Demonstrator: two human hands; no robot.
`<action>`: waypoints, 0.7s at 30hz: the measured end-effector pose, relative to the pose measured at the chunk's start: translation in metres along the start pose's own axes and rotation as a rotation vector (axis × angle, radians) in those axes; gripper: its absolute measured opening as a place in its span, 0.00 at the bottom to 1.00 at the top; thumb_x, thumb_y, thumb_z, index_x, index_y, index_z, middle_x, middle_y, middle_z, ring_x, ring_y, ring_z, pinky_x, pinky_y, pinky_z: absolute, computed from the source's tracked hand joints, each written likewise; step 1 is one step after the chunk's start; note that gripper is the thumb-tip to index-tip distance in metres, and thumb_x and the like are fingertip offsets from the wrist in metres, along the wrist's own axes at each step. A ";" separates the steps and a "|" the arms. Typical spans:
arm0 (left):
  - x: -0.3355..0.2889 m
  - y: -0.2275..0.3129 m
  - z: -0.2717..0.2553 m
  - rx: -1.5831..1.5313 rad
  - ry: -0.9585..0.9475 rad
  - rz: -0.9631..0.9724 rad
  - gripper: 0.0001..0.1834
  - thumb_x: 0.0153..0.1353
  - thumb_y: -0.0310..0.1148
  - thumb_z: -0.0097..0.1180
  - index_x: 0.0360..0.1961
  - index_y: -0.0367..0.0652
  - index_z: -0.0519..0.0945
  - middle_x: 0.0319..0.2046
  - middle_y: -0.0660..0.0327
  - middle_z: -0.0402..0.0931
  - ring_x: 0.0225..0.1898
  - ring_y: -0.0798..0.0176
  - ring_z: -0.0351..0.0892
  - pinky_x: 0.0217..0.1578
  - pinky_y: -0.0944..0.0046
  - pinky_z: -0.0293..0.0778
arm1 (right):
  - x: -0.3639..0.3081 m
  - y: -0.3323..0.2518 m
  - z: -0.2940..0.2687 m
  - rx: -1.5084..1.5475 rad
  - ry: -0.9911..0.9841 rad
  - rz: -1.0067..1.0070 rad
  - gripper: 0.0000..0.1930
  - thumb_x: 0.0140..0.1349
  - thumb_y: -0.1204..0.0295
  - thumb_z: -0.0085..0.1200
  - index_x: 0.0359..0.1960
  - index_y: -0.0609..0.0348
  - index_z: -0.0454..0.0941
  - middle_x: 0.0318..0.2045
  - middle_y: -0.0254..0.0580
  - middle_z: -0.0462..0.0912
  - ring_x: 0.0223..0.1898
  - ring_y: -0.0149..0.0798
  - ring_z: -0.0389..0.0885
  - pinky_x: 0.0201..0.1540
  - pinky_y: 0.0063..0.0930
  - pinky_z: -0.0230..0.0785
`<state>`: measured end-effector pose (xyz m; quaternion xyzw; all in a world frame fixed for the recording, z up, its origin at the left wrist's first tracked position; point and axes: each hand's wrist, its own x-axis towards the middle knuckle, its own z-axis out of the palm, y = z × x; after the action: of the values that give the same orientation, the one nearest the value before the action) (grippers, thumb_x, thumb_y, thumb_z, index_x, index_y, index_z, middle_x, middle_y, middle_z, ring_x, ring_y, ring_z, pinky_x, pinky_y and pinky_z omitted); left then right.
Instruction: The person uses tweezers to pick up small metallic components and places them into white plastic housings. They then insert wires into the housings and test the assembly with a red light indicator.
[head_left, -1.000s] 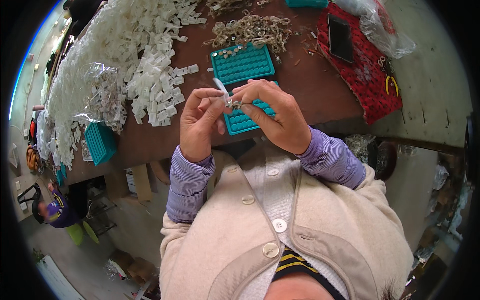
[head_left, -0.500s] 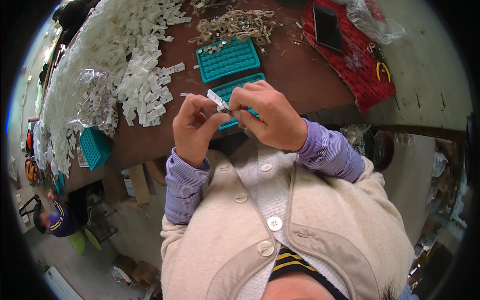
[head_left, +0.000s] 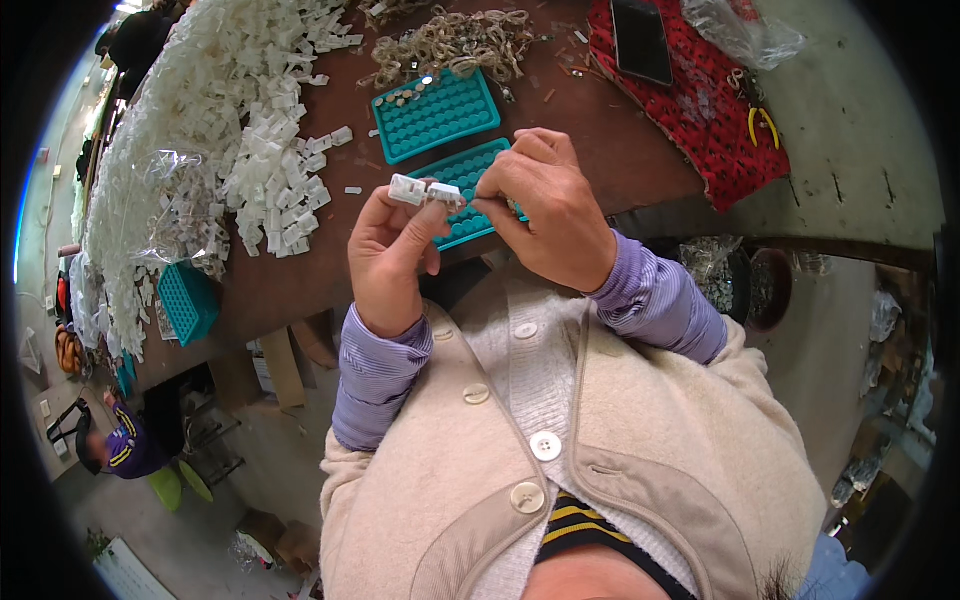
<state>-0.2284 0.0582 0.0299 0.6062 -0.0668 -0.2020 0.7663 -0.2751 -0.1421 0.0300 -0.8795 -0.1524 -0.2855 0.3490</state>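
Observation:
My left hand (head_left: 388, 262) pinches a small white plastic piece (head_left: 412, 190) between thumb and fingers. The piece lies nearly level, its right end pointing toward my other hand. Just right of that end, my right hand (head_left: 556, 215) is closed in a pinch; whatever is between its fingertips is too small to make out. A teal tray with rows of round hollows (head_left: 487, 163) sits beneath and behind my hands, partly hidden by them. Beyond it, a second teal tray (head_left: 440, 128) has several small round metallic pieces at its far left corner.
A large heap of white plastic pieces (head_left: 285, 170) covers the table's left side. Tangled beige cords (head_left: 450, 45) lie at the back. To the right, a red patterned cloth (head_left: 690, 120) bears a dark phone (head_left: 641, 40) and yellow-handled pliers (head_left: 763, 128). Another teal tray (head_left: 187, 303) leans at the left edge.
My hands have drawn slightly apart, the right one moving off the white plastic piece. That piece has turned from a steep slant to nearly level. The whole view has shifted a little.

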 end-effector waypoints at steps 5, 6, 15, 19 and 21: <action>0.009 -0.017 0.005 -0.097 0.040 -0.020 0.06 0.72 0.30 0.66 0.44 0.41 0.82 0.38 0.61 0.88 0.32 0.77 0.80 0.21 0.77 0.67 | -0.005 0.005 0.006 -0.033 0.125 0.010 0.07 0.57 0.76 0.66 0.32 0.55 0.79 0.30 0.33 0.79 0.40 0.40 0.81 0.68 0.48 0.65; 0.009 -0.019 0.006 -0.038 0.045 0.007 0.07 0.72 0.30 0.66 0.45 0.40 0.82 0.37 0.63 0.87 0.32 0.78 0.79 0.20 0.77 0.66 | -0.003 0.008 0.005 -0.034 0.118 -0.032 0.06 0.57 0.76 0.66 0.32 0.55 0.79 0.30 0.33 0.79 0.40 0.40 0.81 0.68 0.49 0.65; 0.036 -0.014 -0.010 -0.116 -0.005 -0.032 0.11 0.76 0.30 0.60 0.55 0.36 0.80 0.43 0.58 0.87 0.31 0.78 0.77 0.20 0.78 0.66 | 0.037 0.025 0.016 0.050 0.005 -0.030 0.07 0.59 0.74 0.66 0.38 0.57 0.82 0.35 0.39 0.82 0.40 0.46 0.83 0.58 0.47 0.73; 0.064 -0.008 -0.032 -0.301 0.079 0.084 0.14 0.78 0.33 0.59 0.58 0.37 0.78 0.48 0.50 0.88 0.30 0.79 0.78 0.21 0.77 0.71 | 0.079 0.073 0.034 0.146 -0.112 0.043 0.13 0.63 0.78 0.65 0.50 0.62 0.84 0.43 0.47 0.86 0.47 0.48 0.87 0.49 0.36 0.80; 0.073 -0.008 -0.037 -0.380 0.137 0.136 0.14 0.78 0.33 0.59 0.58 0.37 0.78 0.48 0.49 0.88 0.30 0.79 0.78 0.22 0.77 0.71 | 0.097 0.092 0.048 -0.040 -0.174 -0.076 0.13 0.65 0.78 0.61 0.50 0.61 0.85 0.44 0.45 0.88 0.49 0.46 0.87 0.51 0.38 0.79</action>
<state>-0.1512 0.0620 0.0020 0.4573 -0.0161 -0.1173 0.8814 -0.1365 -0.1674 0.0122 -0.9012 -0.2098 -0.2241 0.3059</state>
